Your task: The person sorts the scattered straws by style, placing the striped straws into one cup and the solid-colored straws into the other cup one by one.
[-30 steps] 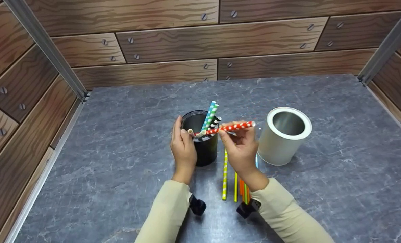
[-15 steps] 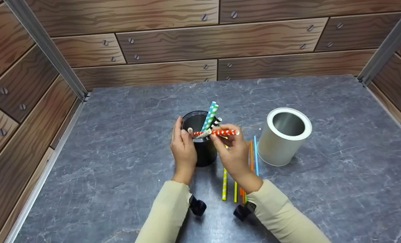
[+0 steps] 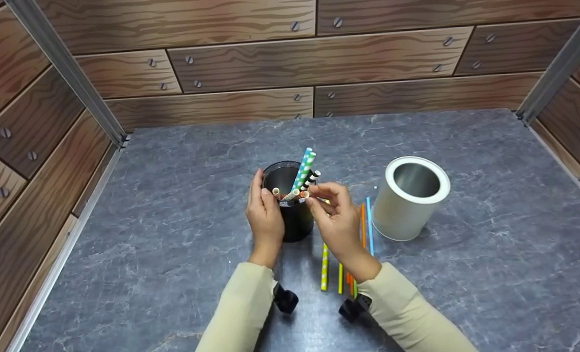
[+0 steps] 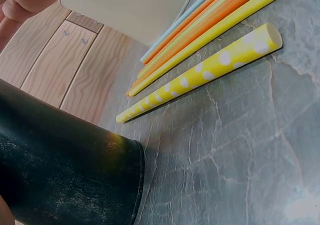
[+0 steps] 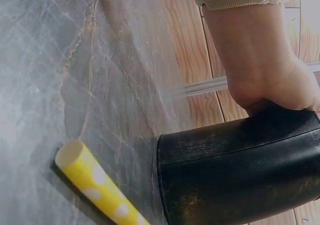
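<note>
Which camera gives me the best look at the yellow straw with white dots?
The left wrist view: the dotted yellow straw shows whole, end to end. In the head view, the right hand hides part; the right wrist view catches only one end.

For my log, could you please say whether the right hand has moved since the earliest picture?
Yes; the right hand has moved left, away from the white can.

Head view stands high, farthest back, facing forward and down over the table point(image 3: 172, 234), my left hand point(image 3: 265, 217) and right hand point(image 3: 337, 220) mid-frame; left wrist view sits low and close, turned sideways, black can point(image 4: 75, 170) lower left; right wrist view, equally low, also sideways, has that can lower right; both wrist views share the yellow dotted straw point(image 4: 197, 76).
</note>
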The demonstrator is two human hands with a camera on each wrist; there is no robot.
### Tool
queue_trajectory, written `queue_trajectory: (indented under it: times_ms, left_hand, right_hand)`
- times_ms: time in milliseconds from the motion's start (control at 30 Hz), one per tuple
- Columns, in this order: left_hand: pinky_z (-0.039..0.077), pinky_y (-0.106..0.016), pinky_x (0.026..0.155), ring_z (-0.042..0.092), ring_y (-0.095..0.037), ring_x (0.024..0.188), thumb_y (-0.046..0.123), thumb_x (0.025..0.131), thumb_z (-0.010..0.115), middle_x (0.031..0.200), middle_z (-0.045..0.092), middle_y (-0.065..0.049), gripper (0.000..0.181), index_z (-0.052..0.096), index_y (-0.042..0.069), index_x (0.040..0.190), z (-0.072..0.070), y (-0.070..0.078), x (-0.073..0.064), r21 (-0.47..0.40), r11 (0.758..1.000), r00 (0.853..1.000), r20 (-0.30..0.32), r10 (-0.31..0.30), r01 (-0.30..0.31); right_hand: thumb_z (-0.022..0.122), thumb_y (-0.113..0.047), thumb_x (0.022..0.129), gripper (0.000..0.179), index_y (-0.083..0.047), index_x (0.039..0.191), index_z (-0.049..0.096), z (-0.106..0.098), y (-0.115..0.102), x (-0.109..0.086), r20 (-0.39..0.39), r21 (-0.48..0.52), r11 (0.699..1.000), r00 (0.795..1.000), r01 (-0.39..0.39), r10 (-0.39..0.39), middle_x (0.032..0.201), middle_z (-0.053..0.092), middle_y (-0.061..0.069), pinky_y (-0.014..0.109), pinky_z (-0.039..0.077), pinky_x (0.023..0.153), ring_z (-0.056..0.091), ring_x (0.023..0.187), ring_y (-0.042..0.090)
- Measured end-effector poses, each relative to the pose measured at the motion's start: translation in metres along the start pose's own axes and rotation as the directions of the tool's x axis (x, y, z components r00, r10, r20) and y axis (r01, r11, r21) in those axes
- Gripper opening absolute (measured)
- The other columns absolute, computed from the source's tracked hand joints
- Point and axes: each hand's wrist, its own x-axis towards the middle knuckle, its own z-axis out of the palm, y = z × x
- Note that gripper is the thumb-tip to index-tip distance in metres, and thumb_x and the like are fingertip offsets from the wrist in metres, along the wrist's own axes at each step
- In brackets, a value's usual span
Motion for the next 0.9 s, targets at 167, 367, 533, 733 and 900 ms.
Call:
queue_trajectory:
  times_ms: [167,367,533,733,900]
  left_hand:
    - [0.038,-0.04,0.101,0.047,-0.025,0.122,0.004,0.095,0.036,0.133,0.05,-0.018,0.04,0.045,-0.002,0.133,0.0,0.001,0.0,-0.012,1.0,1.0,0.012,-0.009,0.009]
    - [0.035,-0.04,0.103,0.044,-0.026,0.126,0.006,0.095,0.035,0.133,0.05,-0.018,0.041,0.045,-0.002,0.134,-0.001,0.001,0.0,0.009,1.0,1.0,0.019,-0.008,0.008]
    - [0.036,-0.04,0.103,0.045,-0.026,0.125,0.007,0.095,0.036,0.133,0.05,-0.017,0.041,0.045,-0.003,0.133,-0.001,0.001,0.0,0.006,1.0,1.0,0.015,-0.007,0.007]
    - [0.036,-0.04,0.103,0.045,-0.026,0.125,0.007,0.095,0.036,0.133,0.05,-0.019,0.041,0.045,-0.003,0.134,-0.001,0.002,0.0,-0.002,1.0,1.0,0.013,-0.008,0.008]
    - [0.036,-0.041,0.103,0.045,-0.027,0.125,0.005,0.095,0.036,0.133,0.05,-0.019,0.041,0.045,-0.003,0.134,0.0,0.001,-0.001,-0.002,1.0,1.0,0.014,-0.007,0.007]
  right_hand:
    - [0.064,0.013,0.078,0.026,0.01,0.101,0.052,-0.001,0.001,-0.004,-0.023,0.032,0.999,1.0,0.006,-0.006,0.095,0.06,0.02,0.027,0.054,0.076,0.063,0.094,0.016]
    - [0.062,0.016,0.076,0.026,0.011,0.1,0.053,-0.004,0.0,-0.008,-0.054,0.042,0.999,0.999,0.01,-0.008,0.094,0.056,0.025,0.026,0.053,0.078,0.062,0.094,0.017]
    - [0.062,0.016,0.076,0.024,0.012,0.097,0.052,-0.007,0.001,-0.011,-0.041,0.046,0.999,0.999,-0.008,0.01,0.089,0.056,0.024,0.026,0.054,0.075,0.063,0.091,0.017]
    - [0.065,0.011,0.077,0.022,0.01,0.096,0.054,-0.012,0.004,-0.016,-0.027,-0.016,0.998,0.998,-0.059,0.059,0.087,0.06,0.021,0.025,0.055,0.072,0.064,0.084,0.024]
    - [0.067,0.008,0.077,0.022,0.008,0.097,0.055,-0.016,0.005,-0.022,-0.024,-0.081,0.989,0.992,-0.123,0.121,0.086,0.061,0.018,0.024,0.055,0.068,0.064,0.081,0.023]
